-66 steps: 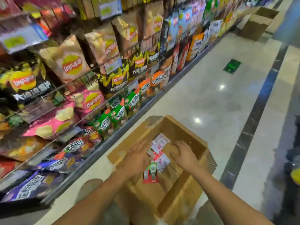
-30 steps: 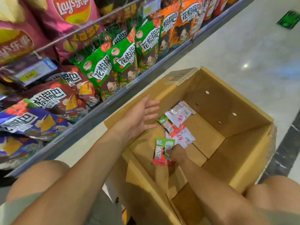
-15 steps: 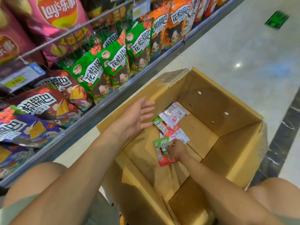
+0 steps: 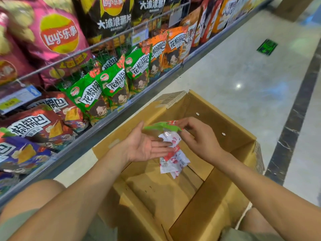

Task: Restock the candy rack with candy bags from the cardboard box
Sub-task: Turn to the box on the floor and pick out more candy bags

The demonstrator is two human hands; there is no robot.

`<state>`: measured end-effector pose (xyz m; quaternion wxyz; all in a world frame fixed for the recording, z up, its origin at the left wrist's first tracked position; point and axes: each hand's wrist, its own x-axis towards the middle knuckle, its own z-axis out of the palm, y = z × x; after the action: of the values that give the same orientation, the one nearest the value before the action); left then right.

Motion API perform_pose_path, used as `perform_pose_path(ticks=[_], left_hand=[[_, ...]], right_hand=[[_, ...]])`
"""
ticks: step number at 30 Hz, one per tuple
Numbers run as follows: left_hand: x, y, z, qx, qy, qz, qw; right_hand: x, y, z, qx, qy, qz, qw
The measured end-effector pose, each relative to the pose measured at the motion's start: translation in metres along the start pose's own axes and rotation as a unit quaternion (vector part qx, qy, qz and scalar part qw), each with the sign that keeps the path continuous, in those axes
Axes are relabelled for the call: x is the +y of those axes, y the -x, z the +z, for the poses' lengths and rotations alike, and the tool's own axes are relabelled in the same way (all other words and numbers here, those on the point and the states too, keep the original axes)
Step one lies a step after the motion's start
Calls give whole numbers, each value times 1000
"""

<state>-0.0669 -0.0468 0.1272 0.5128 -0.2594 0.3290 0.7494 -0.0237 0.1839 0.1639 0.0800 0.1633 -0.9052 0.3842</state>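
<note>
Knees: I saw the person's bare knees (image 4: 26,197) nearest the camera, one behind each wrist and either side of the box.
Cardboard box: the open cardboard box (image 4: 225,197) sat on the floor directly under both hands, with its flaps up.
Left hand: the left hand (image 4: 147,146) was held palm up over the box, fingers straight and relaxed, gripping nothing. Its fingertips pointed at the right hand and reached the bags.
Right hand: the right hand (image 4: 199,138) hovered just beside the left, its thumb and fingers pinching one bag.
Green-and-red candy bag: the green-and-red candy bag (image 4: 161,126) was in the right hand's pinch. It stretched across above the left hand's fingertips.
White-and-red candy bags: a bunch of white-and-red candy bags (image 4: 173,159) showed between and below the two hands, touching the left fingertips. I could not tell whether it hung from the right hand or lay on the box bottom.
Candy rack: the candy rack (image 4: 78,145) ran beyond the left hand. Green snack bags (image 4: 111,84) stood closest to that hand, orange snack bags (image 4: 166,47) farther along, and a pink crisp bag (image 4: 57,39) above them.
Floor: pale polished floor (image 4: 243,66) spread beyond the right hand, with a green floor sticker (image 4: 267,45) far off.
</note>
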Motion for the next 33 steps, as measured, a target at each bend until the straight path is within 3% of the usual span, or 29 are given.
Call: perform_pose_path(ticks=[4,7,9,11,14,16,20,29,31,33], left_hand=[[3,8,10,-4,-69,36,997],[6,11,13,57,-102,92,989],[6,11,11,93,-113,138,980],[6,13,8,113,-123,176,970],[5,16,5,131,-142,223,955],[4,19,4,146,-159,255,943],[1,23,1,185,-191,302,915],[2,33,-9,209,-217,313,901],[4,35,-9,218,-216,318,897],[5,37,-7,224,-214,321,895]], right_hand=[[12,12,10,-51,-19,-75,996],[32,18,19,-24,-11,-42,999],[51,23,33,2,13,40,999],[75,29,55,-41,43,187,981],[110,49,97,-202,27,401,893],[121,62,120,-257,29,457,851],[132,74,153,-270,33,514,813],[145,70,180,-118,-14,512,851],[141,62,168,-144,9,460,876],[131,59,157,-228,68,437,867]])
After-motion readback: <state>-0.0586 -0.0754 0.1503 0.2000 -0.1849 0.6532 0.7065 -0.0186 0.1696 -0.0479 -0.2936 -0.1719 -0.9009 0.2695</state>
